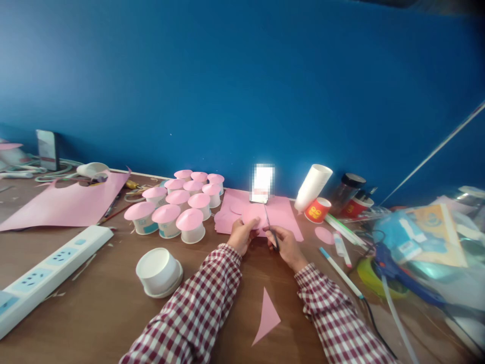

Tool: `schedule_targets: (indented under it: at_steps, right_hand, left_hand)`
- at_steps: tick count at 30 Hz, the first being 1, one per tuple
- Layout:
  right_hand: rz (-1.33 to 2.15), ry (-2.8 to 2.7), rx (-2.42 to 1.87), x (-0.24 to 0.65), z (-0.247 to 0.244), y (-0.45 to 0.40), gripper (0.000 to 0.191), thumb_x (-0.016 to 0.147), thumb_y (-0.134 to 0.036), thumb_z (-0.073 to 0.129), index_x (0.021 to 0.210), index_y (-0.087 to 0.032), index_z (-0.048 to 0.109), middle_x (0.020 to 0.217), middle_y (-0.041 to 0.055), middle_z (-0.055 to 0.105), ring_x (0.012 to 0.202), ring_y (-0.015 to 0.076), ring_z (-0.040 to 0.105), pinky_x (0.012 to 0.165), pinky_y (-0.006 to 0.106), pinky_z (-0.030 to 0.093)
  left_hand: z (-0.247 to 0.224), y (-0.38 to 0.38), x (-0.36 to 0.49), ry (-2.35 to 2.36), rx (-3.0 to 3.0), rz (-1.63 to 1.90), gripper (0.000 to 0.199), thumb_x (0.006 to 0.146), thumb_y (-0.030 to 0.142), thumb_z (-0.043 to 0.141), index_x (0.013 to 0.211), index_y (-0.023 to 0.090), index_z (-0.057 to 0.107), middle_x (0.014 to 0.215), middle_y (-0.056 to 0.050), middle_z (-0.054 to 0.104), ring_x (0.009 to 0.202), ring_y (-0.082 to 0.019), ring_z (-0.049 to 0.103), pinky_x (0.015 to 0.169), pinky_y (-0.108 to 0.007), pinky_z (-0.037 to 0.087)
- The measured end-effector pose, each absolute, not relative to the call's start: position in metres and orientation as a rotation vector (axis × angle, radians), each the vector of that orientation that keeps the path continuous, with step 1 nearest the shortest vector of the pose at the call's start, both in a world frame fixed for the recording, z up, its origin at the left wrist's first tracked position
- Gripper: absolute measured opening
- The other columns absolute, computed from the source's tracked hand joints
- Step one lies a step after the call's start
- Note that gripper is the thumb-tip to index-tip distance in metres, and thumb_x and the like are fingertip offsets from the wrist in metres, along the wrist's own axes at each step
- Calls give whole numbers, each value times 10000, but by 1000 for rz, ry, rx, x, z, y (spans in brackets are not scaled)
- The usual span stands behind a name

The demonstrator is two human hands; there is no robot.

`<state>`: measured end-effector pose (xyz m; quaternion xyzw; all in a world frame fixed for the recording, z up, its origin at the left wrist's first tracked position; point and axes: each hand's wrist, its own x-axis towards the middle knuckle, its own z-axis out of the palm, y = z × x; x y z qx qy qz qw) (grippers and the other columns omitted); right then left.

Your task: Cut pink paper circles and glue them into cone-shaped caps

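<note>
My left hand pinches a piece of pink paper between thumb and fingers. In my right hand is a pair of scissors, its dark handles around the fingers and its blades pointing up and away at the paper's right side. Both hands are just in front of a stack of pink sheets, which lies under the cut paper. On the table between my forearms lies a pointed pink scrap. Exactly where the blades meet the paper is hard to make out.
Several white cups with pink cone tops stand left of the stack. An upturned white bowl and a power strip are nearer. Rightward are stacked cups, a red cup, a marker and a blue glue gun.
</note>
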<state>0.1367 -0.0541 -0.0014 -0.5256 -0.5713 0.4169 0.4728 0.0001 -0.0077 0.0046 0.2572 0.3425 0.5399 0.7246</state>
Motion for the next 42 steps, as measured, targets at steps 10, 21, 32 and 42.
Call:
schedule_targets:
  at_steps: [10, 21, 32, 42]
  right_hand:
    - [1009, -1413, -1301, 137, 0, -55, 386, 760, -456, 600, 968, -135, 644, 556, -23, 521, 488, 102, 496, 460, 228, 422]
    - [1007, -1407, -1303, 136, 0, -55, 382, 757, -449, 607, 965, -130, 643, 553, -26, 516, 485, 102, 490, 456, 229, 422]
    - [1001, -1413, -1316, 136, 2, -55, 386, 759, -445, 607, 960, -118, 641, 544, -34, 508, 485, 96, 484, 469, 224, 420]
    - [998, -1422, -1311, 136, 3, -54, 371, 764, -432, 603, 956, -116, 637, 536, -35, 506, 472, 93, 482, 463, 225, 421]
  left_hand:
    - [5, -7, -1, 759, 553, 1181, 203, 659, 160, 721, 796, 78, 595, 693, -31, 591, 519, -58, 538, 453, -144, 472]
    - [4, -6, -1, 757, 551, 1174, 208, 658, 168, 722, 793, 73, 595, 679, -35, 595, 503, -55, 534, 439, -137, 470]
    - [7, -8, -2, 749, 521, 1184, 181, 673, 144, 703, 794, 69, 590, 668, -24, 580, 504, -55, 534, 441, -138, 472]
    - [9, -8, -2, 763, 531, 1176, 178, 686, 147, 691, 803, 68, 583, 658, -18, 574, 492, -49, 525, 437, -135, 462]
